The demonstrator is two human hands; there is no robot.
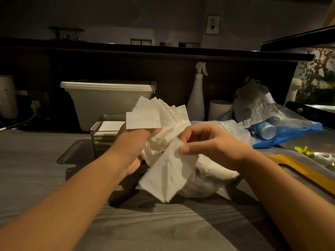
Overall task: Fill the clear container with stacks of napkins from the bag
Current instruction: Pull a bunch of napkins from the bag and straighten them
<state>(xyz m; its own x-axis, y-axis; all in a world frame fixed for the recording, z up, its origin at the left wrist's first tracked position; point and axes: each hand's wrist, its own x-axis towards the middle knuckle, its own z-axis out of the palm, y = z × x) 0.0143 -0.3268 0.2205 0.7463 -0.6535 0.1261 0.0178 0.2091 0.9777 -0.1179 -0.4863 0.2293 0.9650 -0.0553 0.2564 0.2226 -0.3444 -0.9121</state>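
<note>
Sorting napkins [159,113] | left hand [134,142] gripped the bunch, right hand [206,142] pinched one | likely next: square them, container [98,127] at 11 o'clock

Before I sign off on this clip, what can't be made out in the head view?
1. Clear container, head view: the left hand and the napkins it grips cover its right side, so its fill level is unclear.
2. Napkin bag, head view: its opening is hidden behind the right hand and napkins.
3. Printed packet, head view: text too small and dim to read.
</note>
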